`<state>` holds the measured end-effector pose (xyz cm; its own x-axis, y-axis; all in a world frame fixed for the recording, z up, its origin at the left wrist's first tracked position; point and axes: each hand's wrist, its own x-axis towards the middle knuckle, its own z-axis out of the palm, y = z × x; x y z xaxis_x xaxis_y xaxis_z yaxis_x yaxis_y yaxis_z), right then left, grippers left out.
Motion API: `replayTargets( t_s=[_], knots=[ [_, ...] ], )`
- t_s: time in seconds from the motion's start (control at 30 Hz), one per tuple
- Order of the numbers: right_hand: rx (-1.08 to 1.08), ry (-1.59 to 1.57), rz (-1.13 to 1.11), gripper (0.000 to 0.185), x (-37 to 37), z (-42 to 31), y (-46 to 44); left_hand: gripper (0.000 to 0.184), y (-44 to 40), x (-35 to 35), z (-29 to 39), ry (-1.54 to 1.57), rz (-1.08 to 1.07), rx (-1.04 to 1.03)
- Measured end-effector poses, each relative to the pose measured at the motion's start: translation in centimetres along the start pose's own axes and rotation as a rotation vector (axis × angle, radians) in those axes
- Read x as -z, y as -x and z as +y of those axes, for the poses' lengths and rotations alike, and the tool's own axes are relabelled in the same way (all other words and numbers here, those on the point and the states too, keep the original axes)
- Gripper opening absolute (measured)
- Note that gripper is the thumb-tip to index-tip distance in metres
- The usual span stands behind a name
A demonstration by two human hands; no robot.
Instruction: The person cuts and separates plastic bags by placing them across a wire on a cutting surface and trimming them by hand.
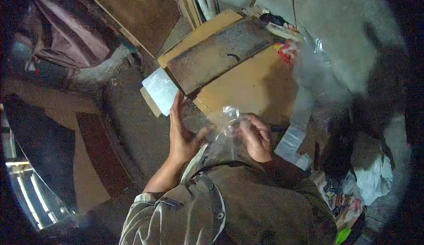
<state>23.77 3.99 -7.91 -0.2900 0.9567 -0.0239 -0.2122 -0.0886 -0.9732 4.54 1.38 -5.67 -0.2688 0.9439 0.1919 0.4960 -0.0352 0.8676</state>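
In front of my chest, my right hand [255, 136] is closed, its thumb and fingers pinching a thin, shiny piece of clear plastic [229, 117]. Whether this is a bag or a loose sheet I cannot tell. My left hand [180, 132] is held upright on the other side, fingers stretched up and thumb spread apart towards the plastic. The thumb tip is close to the plastic's edge; contact is unclear. Beyond both hands lies a yellowish board [247, 86] with a dark, worn slab [216, 53] on it. A white plastic-looking packet [161, 88] lies just past my left fingertips.
Clear plastic wrapping [318, 64] and a red packet [288, 50] lie at the board's right end. A pale strip [293, 141] hangs by my right arm. Crumpled packaging [344, 201] is heaped at lower right. A brown cloth [70, 33] lies at upper left.
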Motion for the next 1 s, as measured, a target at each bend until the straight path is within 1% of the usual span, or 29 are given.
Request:
replayTargets(
  t_s=[0.07, 0.1, 0.13, 0.2, 0.23, 0.27, 0.3, 0.33, 0.37, 0.4, 0.43, 0.47, 0.5, 0.53, 0.57, 0.6, 0.67, 0.7, 0.73, 0.77, 0.8, 0.83, 0.87, 0.93, 0.97, 1.0],
  knots=[
    [-0.05, -0.257, 0.155, 0.019, -0.1, -0.3, -0.4, 0.088, 0.0, -0.1, -0.8, 0.568, -0.052, 0.24],
    [0.012, -0.223, 0.144, 0.02, -0.3, -1.1, -0.5, 0.077, 0.0, -0.3, -1.6, 0.77, -0.107, 0.372],
    [0.015, -0.219, 0.134, 0.02, -0.5, -1.2, -0.6, 0.077, 0.1, -0.5, -2.0, 0.775, -0.097, 0.367],
    [-0.023, -0.274, 0.21, 0.021, -1.0, -1.2, -0.6, 0.062, 0.4, -0.9, -2.1, 1.064, -0.16, 0.597],
    [-0.02, -0.27, 0.2, 0.021, -1.1, -1.1, -0.6, 0.039, 0.4, -1.4, -1.1, 1.077, -0.115, 0.594],
    [0.032, -0.144, 0.149, 0.021, -1.1, -0.6, -0.5, 0.039, 0.5, -1.3, -1.1, 1.083, -0.108, 0.588],
    [0.083, -0.018, 0.099, 0.02, -1.2, -0.3, -0.4, 0.03, 0.3, -1.0, -0.9, 1.061, -0.079, 0.554],
    [0.084, -0.014, 0.09, 0.02, -1.2, -0.2, -0.3, 0.024, 0.1, -0.8, -0.3, 1.039, -0.048, 0.522],
    [0.038, 0.012, 0.031, 0.02, -1.2, 0.0, -0.2, 0.021, -0.2, -0.7, 0.6, 1.001, 0.05, 0.529],
    [-0.006, 0.04, -0.027, 0.02, -1.3, 0.3, 0.0, 0.021, -0.6, -0.5, 0.3, 1.006, 0.059, 0.525],
    [-0.041, 0.183, -0.105, 0.019, -0.3, 1.2, 0.0, 0.021, -0.9, -0.2, -0.1, 1.01, 0.117, 0.529],
    [-0.038, 0.185, -0.114, 0.019, 0.5, 1.6, 0.1, 0.022, -1.2, 0.2, -0.4, 1.014, 0.175, 0.532],
    [-0.058, 0.139, -0.139, 0.019, 0.5, 1.3, 0.0, 0.023, -1.5, 0.9, -0.3, 0.886, 0.171, 0.569],
    [-0.077, 0.093, -0.164, 0.018, 0.4, 0.9, -0.2, 0.023, -1.5, 1.4, -0.6, 0.89, 0.178, 0.564],
    [-0.11, 0.01, -0.112, 0.015, 0.6, -0.4, -0.1, 0.023, -1.6, 1.7, -1.0, 0.806, 0.149, 0.507],
    [-0.11, 0.013, -0.117, 0.015, 1.1, -1.2, -0.8, 0.023, -1.6, 1.8, -1.3, 0.721, 0.119, 0.451],
    [-0.263, -0.095, 0.069, 0.015, 2.1, -2.3, -2.1, 0.022, -1.5, 1.5, -1.7, 0.703, 0.166, 0.417],
    [-0.225, -0.203, 0.188, 0.014, 1.9, -1.9, -2.4, 0.022, -1.5, 1.5, -1.7, 0.718, 0.157, 0.427],
    [-0.224, -0.201, 0.186, 0.014, 1.7, -2.0, -2.7, 0.022, -1.4, 1.5, -1.8, 0.733, 0.149, 0.438],
    [-0.187, -0.266, 0.166, 0.014, 1.5, -2.4, -3.0, 0.023, -1.3, 1.0, -3.2, 0.735, 0.162, 0.405],
    [-0.154, -0.333, 0.148, 0.014, 1.1, -2.7, -3.2, 0.023, -1.2, 1.0, -3.0, 0.738, 0.165, 0.402],
    [-0.168, -0.255, 0.151, 0.012, 0.1, -3.8, -3.2, 0.023, -1.1, 1.1, -2.6, 0.783, 0.167, 0.444],
    [-0.167, -0.252, 0.145, 0.012, 0.4, -3.6, -3.2, 0.024, -1.0, 1.2, -2.2, 0.828, 0.17, 0.486],
    [-0.114, 0.036, 0.004, 0.013, 1.2, -2.7, -3.2, 0.025, -1.0, 1.4, -1.7, 0.847, 0.152, 0.471],
    [-0.107, -0.101, 0.068, 0.017, 1.0, -2.5, -3.2, 0.025, -1.0, 1.3, -2.0, 0.806, 0.164, 0.43],
    [-0.107, -0.098, 0.065, 0.017, 0.6, -2.3, -3.3, 0.025, -1.0, 1.1, -2.3, 0.765, 0.175, 0.389]
  ],
)
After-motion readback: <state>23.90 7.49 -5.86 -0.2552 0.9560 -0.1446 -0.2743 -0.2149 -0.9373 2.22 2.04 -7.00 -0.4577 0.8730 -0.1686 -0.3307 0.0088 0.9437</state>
